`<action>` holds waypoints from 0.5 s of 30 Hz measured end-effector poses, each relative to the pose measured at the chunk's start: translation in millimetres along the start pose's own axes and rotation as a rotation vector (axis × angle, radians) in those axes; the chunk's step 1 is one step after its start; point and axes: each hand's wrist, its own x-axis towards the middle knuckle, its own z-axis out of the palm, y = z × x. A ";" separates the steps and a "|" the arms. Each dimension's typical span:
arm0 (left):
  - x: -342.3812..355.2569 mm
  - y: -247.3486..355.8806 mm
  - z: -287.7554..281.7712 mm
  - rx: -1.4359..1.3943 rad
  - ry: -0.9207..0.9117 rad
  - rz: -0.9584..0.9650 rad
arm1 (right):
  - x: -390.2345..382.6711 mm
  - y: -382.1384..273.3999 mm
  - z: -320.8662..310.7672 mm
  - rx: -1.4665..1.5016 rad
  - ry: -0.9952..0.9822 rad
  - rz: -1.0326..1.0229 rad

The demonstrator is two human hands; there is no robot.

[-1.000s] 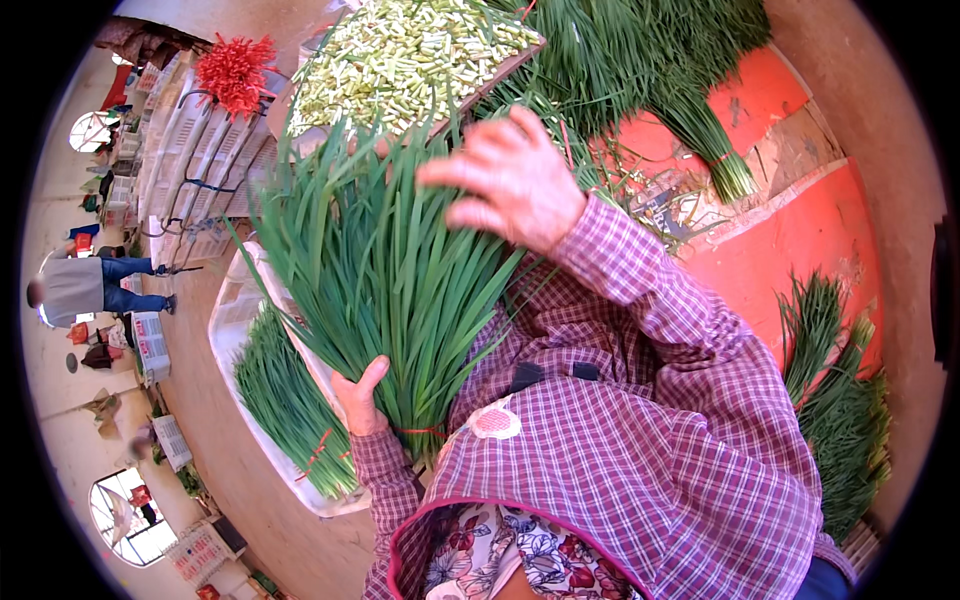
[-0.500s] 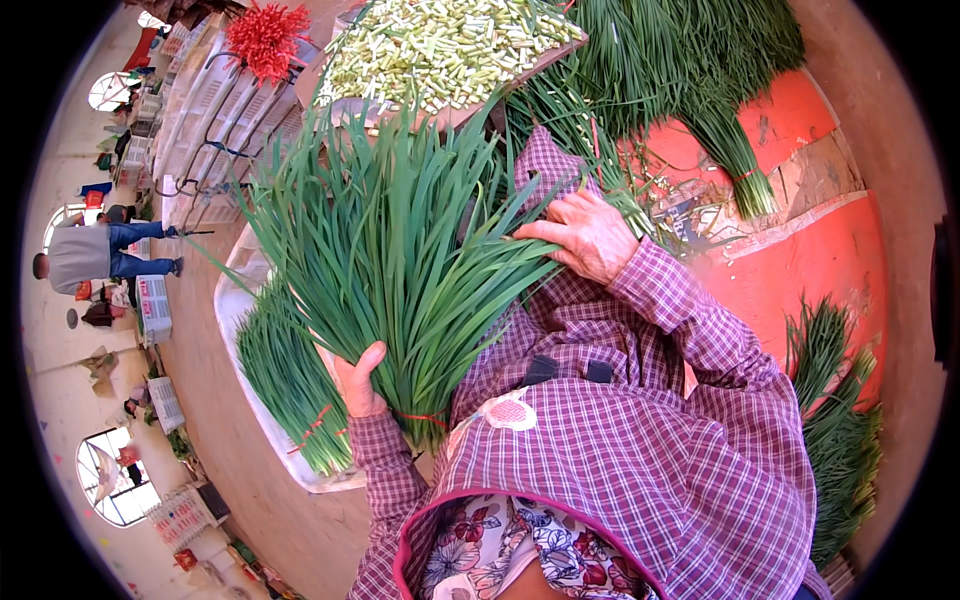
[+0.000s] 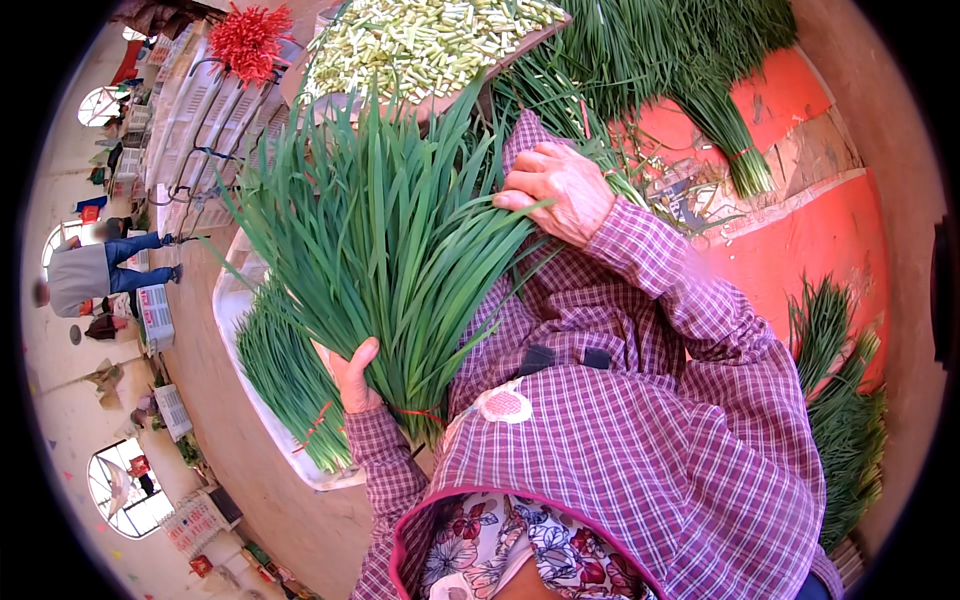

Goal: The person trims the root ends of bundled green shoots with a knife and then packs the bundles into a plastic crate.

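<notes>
Your left hand (image 3: 357,375) grasps the bunch of green leaves (image 3: 385,270) near its base, just above its red tie (image 3: 420,413). Your right hand (image 3: 565,195) has its grip curled on leaves at the bunch's right edge, though overlapping blades partly hide those fingertips. The bunch fans out in front of your plaid jacket (image 3: 640,430). Left of it you have a white crate (image 3: 228,312) holding tied green bundles (image 3: 285,370); beyond it, a heap of chopped stalks (image 3: 430,50); to its right, red-orange sheeting (image 3: 800,240) and a scrap with dark print (image 3: 688,205). Well left of it, a pale crate (image 3: 155,318) bears red lettering, too small to read.
</notes>
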 end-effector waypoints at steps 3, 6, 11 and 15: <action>1.1 6.2 9.5 0.075 0.028 -0.022 | 1.0 -7.7 3.7 0.070 -0.012 0.116; 7.8 -0.1 3.9 0.156 0.045 0.086 | -12.5 -6.9 14.7 0.214 0.036 0.129; 11.6 -5.0 15.5 0.369 0.193 0.472 | -31.2 -12.8 9.3 0.141 -0.055 0.086; 5.3 1.0 31.5 0.817 0.136 0.821 | -49.1 -6.5 13.6 0.147 0.024 0.073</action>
